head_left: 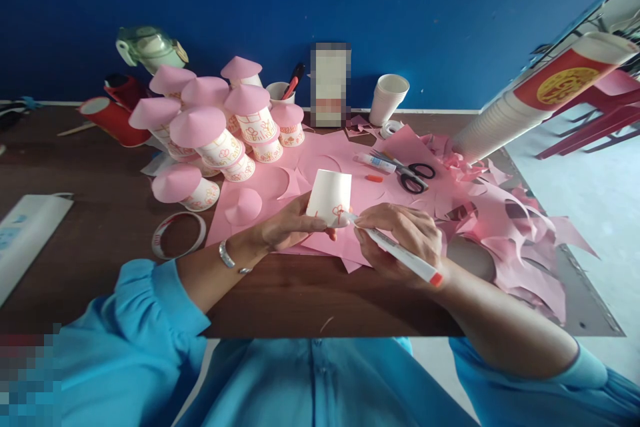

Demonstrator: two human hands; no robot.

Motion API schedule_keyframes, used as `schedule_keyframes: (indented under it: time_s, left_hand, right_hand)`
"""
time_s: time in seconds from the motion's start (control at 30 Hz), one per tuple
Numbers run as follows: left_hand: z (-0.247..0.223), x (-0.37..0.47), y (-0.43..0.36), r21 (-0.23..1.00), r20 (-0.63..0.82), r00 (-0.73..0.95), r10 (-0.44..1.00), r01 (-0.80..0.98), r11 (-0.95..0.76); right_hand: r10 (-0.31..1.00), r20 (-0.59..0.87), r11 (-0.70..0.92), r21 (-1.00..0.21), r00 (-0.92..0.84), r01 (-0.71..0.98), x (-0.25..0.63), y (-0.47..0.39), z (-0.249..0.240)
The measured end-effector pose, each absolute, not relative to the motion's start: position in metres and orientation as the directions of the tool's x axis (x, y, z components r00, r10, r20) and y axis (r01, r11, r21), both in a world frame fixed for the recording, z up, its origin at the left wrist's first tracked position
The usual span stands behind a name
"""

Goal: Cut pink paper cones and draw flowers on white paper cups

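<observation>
Two hands at work over a dark brown table point(280, 303), both occupied. Left hand point(290, 220) pinches a white paper cup point(327, 190), thumb along its near left side, fingers curled beneath; the grip seems chosen to leave the facing wall free and steady. Cup sits at the middle of the view, above pink paper point(320, 147), tilted so its side faces the wearer. Right hand point(405, 233) closes round a white marker point(400, 255) in a writing grip, tip at or very near an orange-red flower drawing point(338, 211) low on that wall — exact contact too fine to tell.

Marker slants back toward the wearer, its butt end low at right, probably so the drawing stays visible past the knuckles. Loose orange cap point(373, 178) lies just beyond the right hand, within easy reach. Scissors point(417, 177) rest near it.

Cone-topped cup towers point(255, 113) cluster at left, apparently grouped there to leave working space. Some bear similar line drawings. Tape roll point(159, 240) lies flat near the left forearm. Cut pink scraps point(530, 233) heap at right — perhaps pushed aside — below a tall stack of cups point(480, 123).
</observation>
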State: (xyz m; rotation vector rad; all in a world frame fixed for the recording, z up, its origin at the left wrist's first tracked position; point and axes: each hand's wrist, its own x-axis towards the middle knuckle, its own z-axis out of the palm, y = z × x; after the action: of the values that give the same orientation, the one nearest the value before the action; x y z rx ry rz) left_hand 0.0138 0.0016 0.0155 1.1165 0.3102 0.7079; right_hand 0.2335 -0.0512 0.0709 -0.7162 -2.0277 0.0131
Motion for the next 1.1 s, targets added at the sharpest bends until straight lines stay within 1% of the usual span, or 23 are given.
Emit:
schedule_keyframes:
  time_s: [0.37, 0.53, 0.67, 0.8, 1.1]
  left_hand:
    - [0.011, 0.013, 0.002, 0.887, 0.086, 0.735, 0.672, -0.364, 0.285]
    - [0.016, 0.014, 0.001, 0.887, 0.091, 0.732, 0.675, -0.368, 0.280]
    - [0.020, 0.015, 0.001, 0.892, 0.077, 0.732, 0.677, -0.354, 0.281]
    - [0.017, 0.016, 0.001, 0.897, 0.111, 0.735, 0.668, -0.365, 0.252]
    - [0.011, 0.014, 0.001, 0.884, 0.086, 0.737, 0.671, -0.367, 0.289]
  right_hand:
    - [0.496, 0.782, 0.808, -0.258, -0.377, 0.529, 0.235, -0.051, 0.072]
    - [0.488, 0.789, 0.809, -0.248, -0.373, 0.533, 0.234, -0.052, 0.072]
    - [0.491, 0.790, 0.809, -0.256, -0.368, 0.530, 0.232, -0.052, 0.072]
    - [0.489, 0.794, 0.816, -0.269, -0.362, 0.512, 0.231, -0.053, 0.072]
    - [0.504, 0.782, 0.814, -0.290, -0.365, 0.504, 0.230, -0.054, 0.071]
